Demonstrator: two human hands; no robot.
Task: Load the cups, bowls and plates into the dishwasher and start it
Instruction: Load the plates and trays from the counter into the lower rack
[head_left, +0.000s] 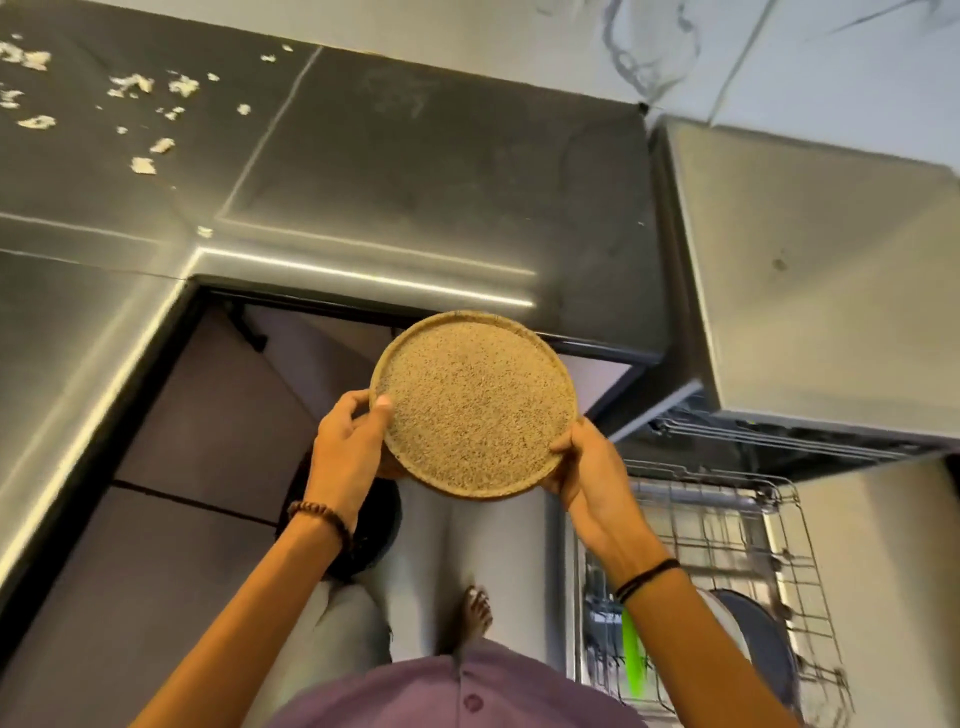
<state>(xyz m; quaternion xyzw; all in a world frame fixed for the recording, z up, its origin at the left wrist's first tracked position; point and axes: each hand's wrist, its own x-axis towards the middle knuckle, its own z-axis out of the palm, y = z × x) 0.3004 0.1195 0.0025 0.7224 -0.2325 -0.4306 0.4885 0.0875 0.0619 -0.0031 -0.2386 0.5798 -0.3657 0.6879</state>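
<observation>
Purple shirt (415, 696) cropped below; left hand (347, 441) and right hand (588, 470) grip speckled plate (478, 410), underside hidden.

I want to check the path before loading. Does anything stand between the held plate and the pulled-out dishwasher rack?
Nothing visible blocks it. The left hand and right hand hold the speckled plate in the air; the wire rack lies open lower right. A dark plate already stands in it.

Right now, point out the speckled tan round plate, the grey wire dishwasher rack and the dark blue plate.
speckled tan round plate (475, 410): head view, centre of its face.
grey wire dishwasher rack (717, 484): head view, far rim wire.
dark blue plate (758, 639): head view, its face.
</observation>
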